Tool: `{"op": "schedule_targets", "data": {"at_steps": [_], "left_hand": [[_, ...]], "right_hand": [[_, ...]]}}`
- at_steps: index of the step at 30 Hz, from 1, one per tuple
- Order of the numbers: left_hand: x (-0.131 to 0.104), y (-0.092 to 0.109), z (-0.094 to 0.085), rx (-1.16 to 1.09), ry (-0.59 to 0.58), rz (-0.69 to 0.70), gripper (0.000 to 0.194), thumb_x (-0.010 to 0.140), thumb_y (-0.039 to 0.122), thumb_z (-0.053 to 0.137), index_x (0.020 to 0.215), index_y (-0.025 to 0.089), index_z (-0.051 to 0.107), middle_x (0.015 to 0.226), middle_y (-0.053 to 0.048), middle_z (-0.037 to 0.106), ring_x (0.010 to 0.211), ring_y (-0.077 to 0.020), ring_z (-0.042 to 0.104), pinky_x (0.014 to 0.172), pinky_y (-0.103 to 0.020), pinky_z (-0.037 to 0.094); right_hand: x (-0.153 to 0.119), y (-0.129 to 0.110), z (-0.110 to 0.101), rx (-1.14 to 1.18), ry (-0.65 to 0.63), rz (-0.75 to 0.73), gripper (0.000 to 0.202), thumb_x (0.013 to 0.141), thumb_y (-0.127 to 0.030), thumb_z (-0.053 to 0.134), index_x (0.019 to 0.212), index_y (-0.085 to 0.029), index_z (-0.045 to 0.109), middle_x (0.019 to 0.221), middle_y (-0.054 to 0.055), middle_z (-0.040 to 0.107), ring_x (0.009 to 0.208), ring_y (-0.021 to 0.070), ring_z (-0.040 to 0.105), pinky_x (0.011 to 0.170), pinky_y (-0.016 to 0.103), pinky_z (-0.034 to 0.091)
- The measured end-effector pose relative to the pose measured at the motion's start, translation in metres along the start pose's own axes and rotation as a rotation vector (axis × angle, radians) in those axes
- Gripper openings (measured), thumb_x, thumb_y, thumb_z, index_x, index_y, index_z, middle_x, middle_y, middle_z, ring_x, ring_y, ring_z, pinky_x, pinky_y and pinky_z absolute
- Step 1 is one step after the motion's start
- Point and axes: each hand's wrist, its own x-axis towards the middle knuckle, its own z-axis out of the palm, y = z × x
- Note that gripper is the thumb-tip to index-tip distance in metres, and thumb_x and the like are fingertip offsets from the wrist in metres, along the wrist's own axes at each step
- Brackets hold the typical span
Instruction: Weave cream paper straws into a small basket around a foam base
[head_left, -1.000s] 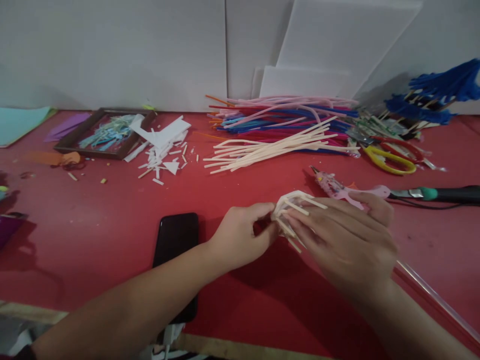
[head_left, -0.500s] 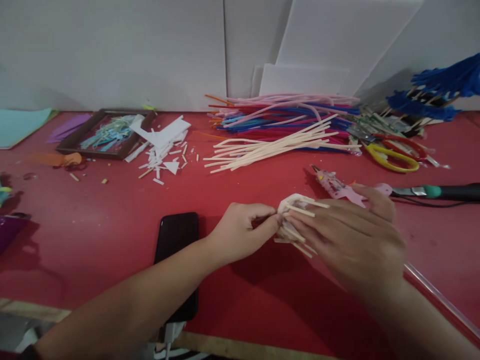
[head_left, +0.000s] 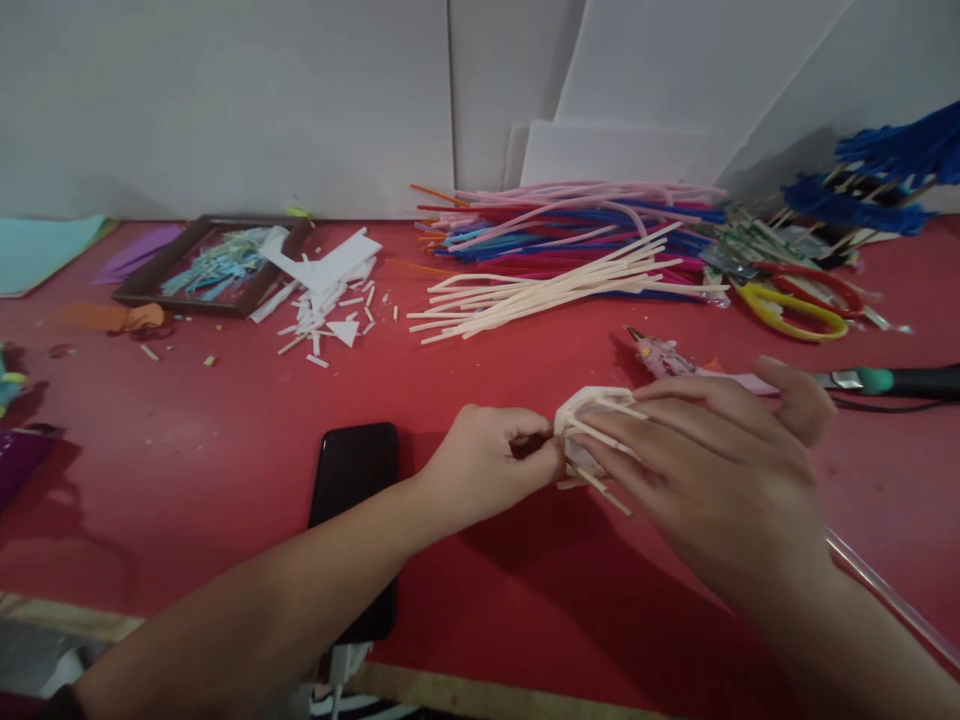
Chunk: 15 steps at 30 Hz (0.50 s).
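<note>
Between my two hands, above the red table, is a small white many-sided craft frame (head_left: 581,402) with several thin cream sticks standing out from it. My left hand (head_left: 491,450) pinches its left edge between thumb and fingers. From the right, my right hand (head_left: 720,470) reaches over the sticks, its fingers stretched along and into the piece; its thumb is hidden. A pink glue gun (head_left: 664,355) lies just behind my right hand. The black phone (head_left: 354,475) rests under my left forearm.
Cream sticks (head_left: 547,285) lie before a heap of coloured pipe cleaners (head_left: 555,220). Paper scraps (head_left: 326,275) and a brown frame (head_left: 135,295) are at the left. Yellow-handled scissors (head_left: 795,315) lie right, near blue fringed pieces (head_left: 855,207). A clear glue stick (head_left: 892,595) lies at the right.
The white frame has turned slightly in my hands, showing more of its white rim. My right hand has shifted a little to the right, its fingers moving over the sticks.
</note>
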Motion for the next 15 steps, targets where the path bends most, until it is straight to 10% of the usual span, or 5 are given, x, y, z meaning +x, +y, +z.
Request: {"op": "schedule_targets", "data": {"at_steps": [15], "left_hand": [[-0.003,-0.001,0.0,0.124,-0.026,0.079,0.025,0.084,0.023,0.051,0.061,0.016,0.057,0.054,0.004,0.053,0.05,-0.0069,0.044,0.049,-0.017,0.032]], "right_hand": [[0.012,-0.001,-0.001,0.042,0.032,-0.013,0.011,0.089,-0.022,0.063,0.091,-0.028,0.071,0.08,-0.004,0.076,0.09,0.0211,0.066,0.088,0.041,0.044]]}}
